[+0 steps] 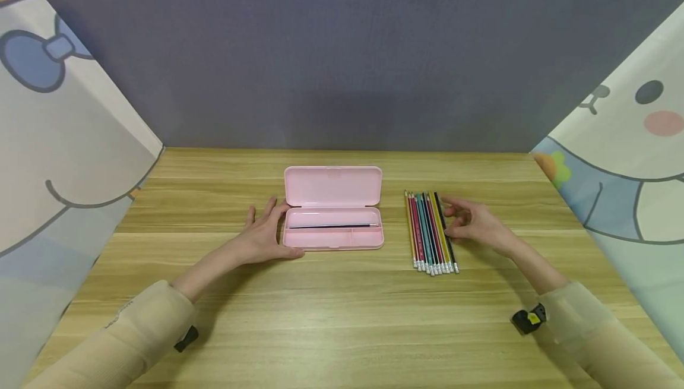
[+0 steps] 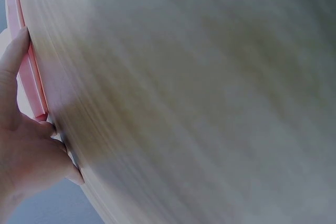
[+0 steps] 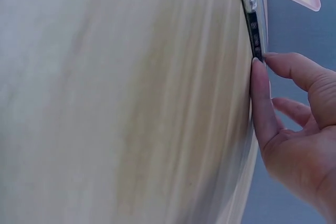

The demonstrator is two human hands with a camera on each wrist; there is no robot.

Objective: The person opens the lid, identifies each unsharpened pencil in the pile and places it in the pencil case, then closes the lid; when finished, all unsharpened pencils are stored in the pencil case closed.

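Here the right hand (image 1: 472,223) has its fingers (image 3: 261,103) loosely curled, thumb and fingertip touching the black pencil (image 1: 445,231) at the right edge of the row of pencils (image 1: 430,233); whether they actually pinch it I cannot tell. The left hand (image 1: 267,234) lies relaxed, fingers straight against the left end of the open pink pencil case (image 1: 333,211), which holds one dark pencil (image 1: 331,226). Everything rests on the wooden bench (image 1: 342,318).

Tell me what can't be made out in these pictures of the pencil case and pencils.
- Pencil count: head view, too small and tightly packed.
- Pencil case interior: left wrist view, edge-on, partly behind the left hand.
- Whether the right hand pinches the black pencil or only touches it: right wrist view, edge-on.
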